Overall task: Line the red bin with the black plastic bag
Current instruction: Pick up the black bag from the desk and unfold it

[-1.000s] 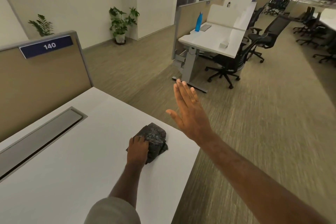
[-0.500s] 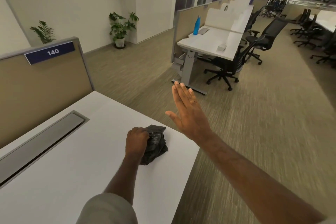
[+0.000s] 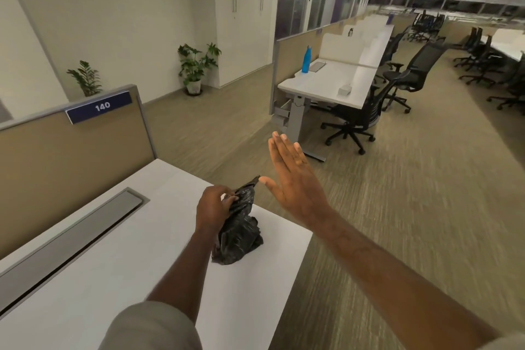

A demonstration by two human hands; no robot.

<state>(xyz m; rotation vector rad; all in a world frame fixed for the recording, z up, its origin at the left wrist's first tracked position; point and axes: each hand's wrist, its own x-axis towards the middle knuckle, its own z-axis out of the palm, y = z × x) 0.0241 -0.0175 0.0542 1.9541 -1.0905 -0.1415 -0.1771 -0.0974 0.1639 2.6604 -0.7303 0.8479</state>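
Note:
A crumpled black plastic bag (image 3: 240, 231) rests near the right front corner of a white desk (image 3: 119, 278). My left hand (image 3: 214, 206) is shut on the bag's upper part and has pulled it up, so one corner sticks out to the right while the bottom still touches the desk. My right hand (image 3: 294, 182) hovers flat and open just right of the bag, past the desk's edge, holding nothing. No red bin is in view.
A tan partition (image 3: 56, 156) with a sign reading 140 stands behind the desk, and a grey cable tray lid (image 3: 71, 233) is set into the desk. Across the carpeted aisle are another white desk (image 3: 335, 85) with a blue bottle (image 3: 306, 60) and black office chairs (image 3: 358, 119).
My left hand closed on the bag and lifted its top off the desk, stretching it upward. My right hand stayed open and nearly still. The camera tilted slightly.

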